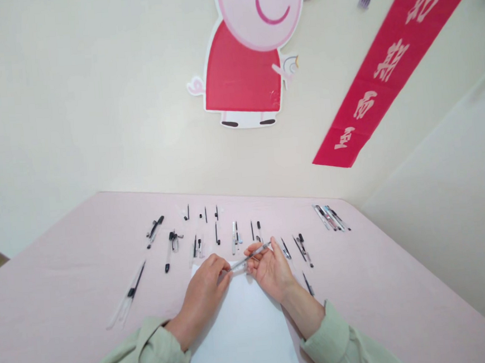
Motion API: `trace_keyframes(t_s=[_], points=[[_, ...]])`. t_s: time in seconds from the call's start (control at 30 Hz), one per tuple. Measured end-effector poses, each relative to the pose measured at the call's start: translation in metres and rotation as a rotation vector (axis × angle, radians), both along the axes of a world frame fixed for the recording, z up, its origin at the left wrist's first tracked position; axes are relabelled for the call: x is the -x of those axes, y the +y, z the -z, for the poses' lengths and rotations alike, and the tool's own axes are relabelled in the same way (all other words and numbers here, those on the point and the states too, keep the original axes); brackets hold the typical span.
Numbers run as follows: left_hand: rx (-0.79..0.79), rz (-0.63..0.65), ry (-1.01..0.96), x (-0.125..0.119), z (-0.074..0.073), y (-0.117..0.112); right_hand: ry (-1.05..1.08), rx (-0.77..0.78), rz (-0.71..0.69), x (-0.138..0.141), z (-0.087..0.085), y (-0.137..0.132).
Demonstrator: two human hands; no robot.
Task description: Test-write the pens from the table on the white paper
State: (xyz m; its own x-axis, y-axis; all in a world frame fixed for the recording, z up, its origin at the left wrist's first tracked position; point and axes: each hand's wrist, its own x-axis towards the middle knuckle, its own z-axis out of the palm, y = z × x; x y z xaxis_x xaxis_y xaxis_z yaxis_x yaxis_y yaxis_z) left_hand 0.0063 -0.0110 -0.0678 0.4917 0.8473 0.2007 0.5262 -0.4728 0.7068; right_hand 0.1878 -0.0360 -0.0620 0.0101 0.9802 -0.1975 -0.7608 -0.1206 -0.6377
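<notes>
A slim, see-through grey pen (253,254) is held slantwise above a sheet of white paper (242,338). Its lower left end is pinched between the thumb and fingers of my left hand (209,287), which is closed and palm down. My right hand (270,271) is turned palm up, its curled fingers and thumb around the pen's upper right part. Something clear shows beside the right fingertips, too small to make out. Just beyond my hands lie pen parts: a dark refill with a clear barrel (196,246), and another refill (286,248) close to the right thumb.
Several taken-apart pens lie in rows on the pink tabletop, including a clear barrel (167,263) with black ends and a long refill (138,282) at left. A bunch of pens (331,217) lies back right. A wall with a pig cutout (242,69) stands behind.
</notes>
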Motion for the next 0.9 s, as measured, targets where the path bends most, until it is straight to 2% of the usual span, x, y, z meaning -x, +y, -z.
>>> trace_keyframes(t_s=[0.9], points=[[-0.006, 0.004, 0.004, 0.0014, 0.0021, -0.0004, -0.009, -0.006, -0.011, -0.0001, -0.0010, -0.0003]])
